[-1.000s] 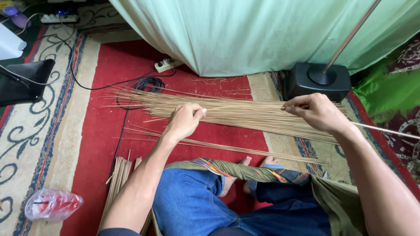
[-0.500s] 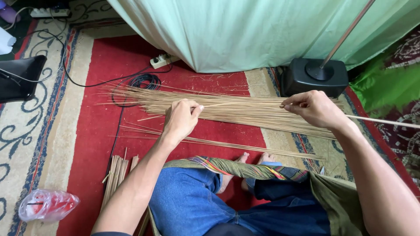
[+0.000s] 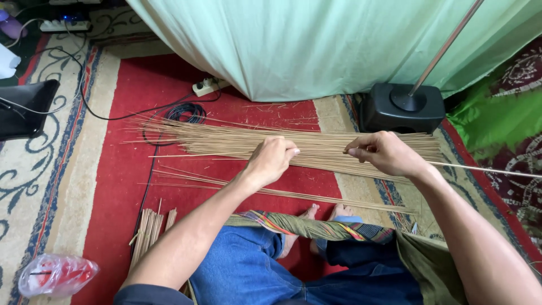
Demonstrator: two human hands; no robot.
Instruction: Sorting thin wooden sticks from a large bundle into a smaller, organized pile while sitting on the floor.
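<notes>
A long heap of thin tan sticks lies across the red carpet in front of me. My left hand is closed around a single stick that reaches left out of the heap. My right hand pinches the same stick further right, over the thick end of the heap. Nearer my knees lies a thinner row of separated sticks. A short bundle of cut sticks rests by my left thigh.
A black lamp base with a metal pole stands at the back right. A pale green curtain hangs behind. A power strip, a coiled black cable and a plastic bag lie on the carpet.
My left hand has slid to the right along the stick, toward my right hand. My right hand has shifted slightly left and nearer. One stick now sticks out leftward from the heap.
</notes>
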